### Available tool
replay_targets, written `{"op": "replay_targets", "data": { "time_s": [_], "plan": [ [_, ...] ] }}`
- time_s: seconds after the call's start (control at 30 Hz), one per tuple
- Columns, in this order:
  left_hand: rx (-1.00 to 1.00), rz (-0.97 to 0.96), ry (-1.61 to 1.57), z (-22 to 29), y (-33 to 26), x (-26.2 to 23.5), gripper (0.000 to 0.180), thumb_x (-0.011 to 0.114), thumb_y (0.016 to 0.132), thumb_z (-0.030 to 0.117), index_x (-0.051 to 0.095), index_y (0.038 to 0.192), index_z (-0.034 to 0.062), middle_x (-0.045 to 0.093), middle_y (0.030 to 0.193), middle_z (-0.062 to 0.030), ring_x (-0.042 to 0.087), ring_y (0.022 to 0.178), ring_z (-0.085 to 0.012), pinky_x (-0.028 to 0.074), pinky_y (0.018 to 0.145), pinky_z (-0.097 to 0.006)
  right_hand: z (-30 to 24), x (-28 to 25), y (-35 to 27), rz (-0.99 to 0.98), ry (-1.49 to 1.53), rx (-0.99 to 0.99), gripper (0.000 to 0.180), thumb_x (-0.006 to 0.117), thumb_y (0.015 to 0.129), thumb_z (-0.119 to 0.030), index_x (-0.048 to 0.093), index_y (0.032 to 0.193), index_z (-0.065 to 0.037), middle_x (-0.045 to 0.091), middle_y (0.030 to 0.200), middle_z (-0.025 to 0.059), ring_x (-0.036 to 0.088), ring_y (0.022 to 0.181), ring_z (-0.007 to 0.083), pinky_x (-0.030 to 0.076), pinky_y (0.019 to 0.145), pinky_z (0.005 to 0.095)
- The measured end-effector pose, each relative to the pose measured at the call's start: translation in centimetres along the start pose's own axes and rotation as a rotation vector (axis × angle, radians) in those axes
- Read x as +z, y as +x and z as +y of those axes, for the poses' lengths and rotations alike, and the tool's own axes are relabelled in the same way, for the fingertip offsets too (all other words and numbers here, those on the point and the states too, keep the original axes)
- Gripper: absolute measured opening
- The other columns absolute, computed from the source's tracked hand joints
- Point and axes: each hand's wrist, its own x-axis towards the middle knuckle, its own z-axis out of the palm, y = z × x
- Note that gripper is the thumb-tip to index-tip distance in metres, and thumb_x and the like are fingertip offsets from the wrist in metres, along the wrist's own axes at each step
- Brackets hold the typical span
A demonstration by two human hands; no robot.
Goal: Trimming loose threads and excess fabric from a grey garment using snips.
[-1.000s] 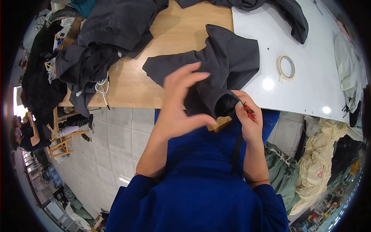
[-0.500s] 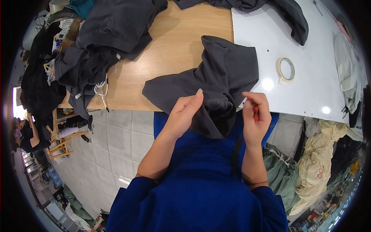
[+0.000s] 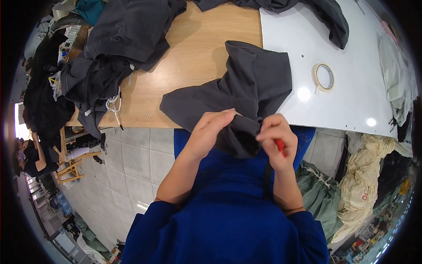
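Left fingers: the left hand [image 3: 210, 132] is curled shut, fingertips pinching a fold of the dark grey fabric garment [image 3: 246, 97] at its near edge
Right fingers: the right hand [image 3: 274, 138] is closed tight on the same bunched edge, with a slim red tool [image 3: 280, 146] tucked against the palm; what kind of tool cannot be told
Garment: its near end is lifted off the table edge between both hands, above the blue-clad lap; the rest lies spread across the seam where the light wooden tabletop [image 3: 193, 53] meets the white glossy tabletop [image 3: 351, 101]
Nearby: a roll of pale masking tape [image 3: 323, 77] lies flat on the white surface, well apart from the hands; a heap of dark grey clothes [image 3: 110, 53] with white drawstrings sits at the left end of the wood
Further out: grey tiled floor [image 3: 127, 167] below, cream cloth bundles [image 3: 365, 176] to the right
Risk: the red tool's tip is hidden in the cloth beside the fingers, so it may nick fabric or skin if the pinched fold slips; the hanging weight on the table could drag the edge out of the grip
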Motion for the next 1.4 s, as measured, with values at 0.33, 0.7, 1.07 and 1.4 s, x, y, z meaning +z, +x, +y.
{"op": "replay_targets", "data": {
  "time_s": [0.33,0.7,1.07,1.4],
  "plan": [
    [-0.005,0.193,-0.261,2.0,0.0,1.6,0.022,0.049,0.094,0.009,0.062,0.107,-0.0027,0.064,0.105,-0.0064,0.057,0.095,-0.0100,0.042,0.085,-0.021,-0.2,-2.4,-1.2,-0.017,0.096,0.187,0.067,0.073,0.074,-0.047,0.048,0.114,0.000,0.043,0.072,-0.0028,0.036,0.062,0.0061,0.028,0.057,0.0189],
    [-0.002,0.213,-0.389,1.1,-0.2,1.8,0.025,0.053,0.092,0.006,0.054,0.117,0.0019,0.065,0.095,-0.0043,0.058,0.089,-0.0059,0.042,0.083,-0.020,-1.5,-0.2,0.3,0.158,-0.405,0.020,0.030,0.074,0.069,-0.002,0.068,0.097,-0.001,0.062,0.079,0.0085,0.057,0.066,0.0147,0.045,0.059,0.0234],
    [-0.024,0.238,-0.370,1.2,-0.6,2.0,0.031,0.055,0.091,0.006,0.048,0.121,0.0041,0.067,0.090,-0.0068,0.061,0.086,-0.0073,0.044,0.080,-0.020,-1.5,0.1,0.5,0.163,-0.541,-0.060,0.033,0.078,0.064,-0.007,0.070,0.095,-0.004,0.061,0.077,0.0061,0.055,0.065,0.0161,0.043,0.056,0.0243],
    [-0.027,0.229,-0.397,1.2,-0.6,2.0,0.032,0.054,0.091,0.005,0.047,0.122,0.0045,0.068,0.091,-0.0087,0.063,0.087,-0.0094,0.045,0.081,-0.021,-1.4,-0.1,0.5,0.179,-0.688,-0.153,0.035,0.080,0.059,-0.013,0.072,0.092,-0.009,0.060,0.074,0.0022,0.049,0.062,0.0154,0.038,0.054,0.0260]
  ]
}}
